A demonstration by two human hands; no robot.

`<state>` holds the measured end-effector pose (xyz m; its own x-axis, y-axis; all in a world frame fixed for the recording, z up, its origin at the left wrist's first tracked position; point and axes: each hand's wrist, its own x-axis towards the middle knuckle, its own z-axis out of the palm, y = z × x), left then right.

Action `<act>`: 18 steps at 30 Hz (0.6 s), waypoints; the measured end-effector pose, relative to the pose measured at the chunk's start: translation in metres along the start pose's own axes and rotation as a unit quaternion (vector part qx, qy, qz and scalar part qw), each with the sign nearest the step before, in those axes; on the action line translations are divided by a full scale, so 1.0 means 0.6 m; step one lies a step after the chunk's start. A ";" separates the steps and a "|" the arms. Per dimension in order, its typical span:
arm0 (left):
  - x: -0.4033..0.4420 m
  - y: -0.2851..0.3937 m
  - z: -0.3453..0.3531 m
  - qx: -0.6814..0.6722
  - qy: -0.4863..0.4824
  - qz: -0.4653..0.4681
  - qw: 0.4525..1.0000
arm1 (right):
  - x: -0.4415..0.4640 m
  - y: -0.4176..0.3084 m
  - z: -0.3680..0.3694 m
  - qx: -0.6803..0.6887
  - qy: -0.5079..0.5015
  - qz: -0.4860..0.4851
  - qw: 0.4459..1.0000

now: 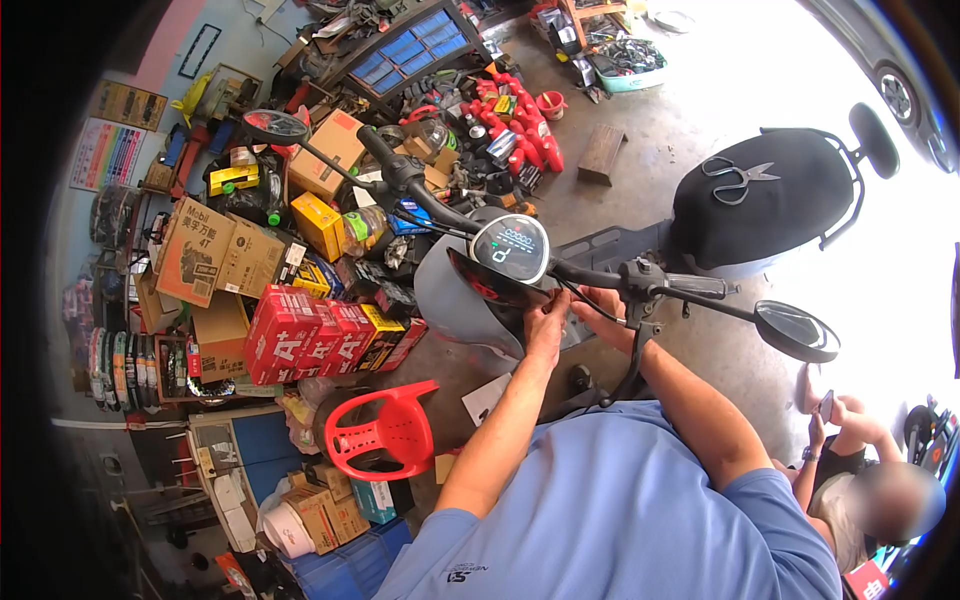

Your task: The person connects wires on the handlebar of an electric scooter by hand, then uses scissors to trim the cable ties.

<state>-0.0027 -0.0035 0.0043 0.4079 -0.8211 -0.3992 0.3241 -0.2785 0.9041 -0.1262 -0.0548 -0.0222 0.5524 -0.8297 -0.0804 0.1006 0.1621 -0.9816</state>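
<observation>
Left hand [544,330] and right hand [602,308]: what lies between their fingertips, too small to tell
Car [897,95]: cut off, upper right
Other person [842,515]: head blurred
Blue shirt [600,500]: cut off below

Scooter [455,300] stood mid-floor, handlebar [590,274] nearest, seat [755,215] to the right. Scissors [741,178] lay on the seat. Display [510,250] sat mid-handlebar, left mirror [275,126] and right mirror [795,332] out at the ends. Left hand [546,328] and right hand [598,308] were just below the display, side by side. Cartons [205,250] were stacked left of the scooter, chair [365,437] at lower left. Stool [602,155] stood between bottles [535,150] and seat. Person [845,510] sat lower right; car [878,40] was upper right.
</observation>
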 end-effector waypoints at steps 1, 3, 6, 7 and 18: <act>0.000 0.000 0.000 0.000 -0.001 -0.003 1.000 | 0.000 0.001 0.001 0.008 0.007 0.002 1.000; 0.001 -0.001 0.000 0.001 -0.001 -0.001 1.000 | 0.001 0.005 -0.001 -0.002 0.005 0.005 1.000; 0.003 -0.003 -0.002 0.002 -0.003 0.002 1.000 | 0.002 0.011 -0.003 -0.017 0.000 0.007 1.000; 0.004 -0.004 -0.003 0.000 -0.006 0.003 1.000 | 0.002 0.012 -0.003 -0.022 -0.002 0.006 1.000; 0.003 -0.006 -0.002 -0.084 -0.036 -0.029 0.995 | 0.005 0.023 -0.010 -0.051 0.006 0.001 0.999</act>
<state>-0.0019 -0.0032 0.0003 0.3243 -0.8411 -0.4329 0.4855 -0.2448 0.8392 -0.1280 -0.0580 -0.0371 0.5429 -0.8355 -0.0847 0.0144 0.1101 -0.9938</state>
